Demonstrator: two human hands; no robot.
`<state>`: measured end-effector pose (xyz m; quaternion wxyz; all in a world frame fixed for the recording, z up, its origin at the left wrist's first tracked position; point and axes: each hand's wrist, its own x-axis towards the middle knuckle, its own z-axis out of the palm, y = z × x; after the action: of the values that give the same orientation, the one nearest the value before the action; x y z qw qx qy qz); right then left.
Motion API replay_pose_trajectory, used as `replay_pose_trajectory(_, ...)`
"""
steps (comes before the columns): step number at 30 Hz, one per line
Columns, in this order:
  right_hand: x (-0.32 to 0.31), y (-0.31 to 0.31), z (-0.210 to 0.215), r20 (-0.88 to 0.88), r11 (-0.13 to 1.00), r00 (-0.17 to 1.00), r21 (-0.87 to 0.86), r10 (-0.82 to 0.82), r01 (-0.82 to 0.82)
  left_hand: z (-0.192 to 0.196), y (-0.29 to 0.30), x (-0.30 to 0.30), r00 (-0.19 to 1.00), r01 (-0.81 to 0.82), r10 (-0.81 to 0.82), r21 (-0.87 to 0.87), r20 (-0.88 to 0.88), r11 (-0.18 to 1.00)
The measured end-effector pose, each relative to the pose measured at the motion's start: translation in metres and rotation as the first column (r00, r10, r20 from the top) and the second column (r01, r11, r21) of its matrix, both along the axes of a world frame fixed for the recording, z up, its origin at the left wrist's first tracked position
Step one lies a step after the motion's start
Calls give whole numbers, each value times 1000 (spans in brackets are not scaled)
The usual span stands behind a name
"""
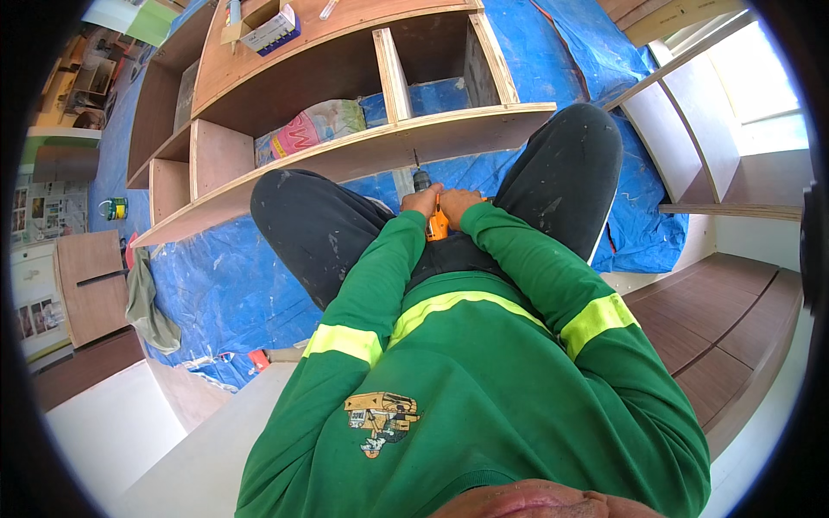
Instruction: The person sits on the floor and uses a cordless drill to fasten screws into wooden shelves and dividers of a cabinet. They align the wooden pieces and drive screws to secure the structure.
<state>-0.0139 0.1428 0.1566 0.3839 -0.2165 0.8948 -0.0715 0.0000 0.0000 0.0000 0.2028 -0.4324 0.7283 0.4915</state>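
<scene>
Between your knees, both hands, left hand (421, 202) and right hand (458, 204), grip the orange drill (434, 220) closed. Keep its bit (416, 159) square to the shelf edge (449, 129) and press steadily.

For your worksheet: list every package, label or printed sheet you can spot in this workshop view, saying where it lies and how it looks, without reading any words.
Small white-and-blue cardboard box: on the wooden shelf unit's top panel, far left.
Crumpled pink, green and white printed bag: inside the shelf unit's open compartment.
Small photo prints: left edge, on a pale surface.
</scene>
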Motion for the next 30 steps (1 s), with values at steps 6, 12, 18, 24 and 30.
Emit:
replay_pose_trajectory(6, 7, 7, -21, -16, 1000, 1000, 11, -25, 25, 12, 5, 2, 992, 99, -104, 80, 66, 992)
replay_pose_trajectory(12, 3, 3, -20, -35, 1000, 999, 16, -3, 4, 3, 1, -2, 996, 80, -81, 38, 30, 996)
replay_pose_trajectory(18, 4, 4, -16, -60, 1000, 998, -9, -13, 13, 4, 3, -2, 999, 34, -34, -1, -20, 999)
replay_pose_trajectory(24, 3, 6, -20, -83, 999, 996, -30, -27, 24, 25, 8, -4, 999, 52, -52, -17, -3, 998)
replay_pose_trajectory(30, 3, 3, -17, -94, 999, 995, -40, -15, 11, 23, 1, -5, 998, 59, -61, 55, 33, 997)
